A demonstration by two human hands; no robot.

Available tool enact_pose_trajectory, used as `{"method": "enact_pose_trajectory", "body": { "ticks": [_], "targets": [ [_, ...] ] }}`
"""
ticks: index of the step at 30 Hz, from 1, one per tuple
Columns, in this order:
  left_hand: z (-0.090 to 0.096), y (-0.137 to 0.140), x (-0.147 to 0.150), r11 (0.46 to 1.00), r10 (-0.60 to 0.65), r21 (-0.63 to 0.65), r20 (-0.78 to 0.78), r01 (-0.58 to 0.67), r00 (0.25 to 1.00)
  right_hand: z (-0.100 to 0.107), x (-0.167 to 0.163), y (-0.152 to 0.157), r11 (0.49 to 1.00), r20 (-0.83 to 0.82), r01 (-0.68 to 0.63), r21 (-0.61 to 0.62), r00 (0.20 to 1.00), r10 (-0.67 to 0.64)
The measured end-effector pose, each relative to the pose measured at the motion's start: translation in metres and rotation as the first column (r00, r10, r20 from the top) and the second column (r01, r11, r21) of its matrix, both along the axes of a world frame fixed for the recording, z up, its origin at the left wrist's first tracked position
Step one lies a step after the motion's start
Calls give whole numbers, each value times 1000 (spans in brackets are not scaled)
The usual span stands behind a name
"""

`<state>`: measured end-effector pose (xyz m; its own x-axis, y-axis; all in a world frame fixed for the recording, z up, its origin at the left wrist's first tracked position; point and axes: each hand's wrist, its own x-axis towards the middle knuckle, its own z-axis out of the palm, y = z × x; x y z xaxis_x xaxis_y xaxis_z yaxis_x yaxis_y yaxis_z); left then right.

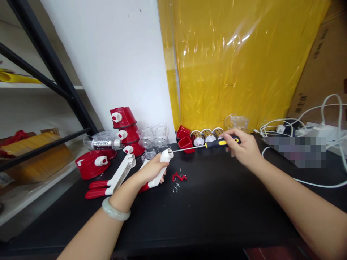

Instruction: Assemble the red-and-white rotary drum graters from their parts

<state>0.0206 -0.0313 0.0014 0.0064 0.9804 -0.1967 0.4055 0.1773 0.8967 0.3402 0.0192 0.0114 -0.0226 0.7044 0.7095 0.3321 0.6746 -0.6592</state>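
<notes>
On table, clear cups, contents unclear; left hand grips handle, right hand screwdriver.

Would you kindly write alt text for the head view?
The right hand holds a screwdriver, its tip at the end of a white-and-red handle gripped by the left hand. Screws and red parts lie nearby on a black table.

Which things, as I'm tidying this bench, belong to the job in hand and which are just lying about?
Seem part of the job:
screwdriver, in the right grip
white-and-red handle, in the left grip
probably the loose screws and red clips nearby
perhaps the stacked red housings

Seem just lying about:
white cables
cardboard box
yellow roll
</notes>
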Motion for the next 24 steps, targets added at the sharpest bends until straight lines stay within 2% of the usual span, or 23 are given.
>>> {"method": "enact_pose_trajectory", "body": {
  "ticks": [2, 4, 12, 24],
  "targets": [
    [1, -1, 1, 1000, -17, 1, 2, 17, 1000, 3, 1, -4, 992, 23, 113, -52, 993, -112],
    [2, -2, 1, 999, -44, -2, 7, 44, 999, 5, 1, -5, 985, -37, 154, -72, 987, -157],
    [5, -2, 0, 999, -30, 17, 27, 30, 999, 8, 1, -3, 986, -242, 157, -60, 956, -167],
    [7, -5, 3, 997, -75, 6, 10, 75, 997, 3, -2, -7, 990, -226, 142, -5, 964, -139]
  ]
}}
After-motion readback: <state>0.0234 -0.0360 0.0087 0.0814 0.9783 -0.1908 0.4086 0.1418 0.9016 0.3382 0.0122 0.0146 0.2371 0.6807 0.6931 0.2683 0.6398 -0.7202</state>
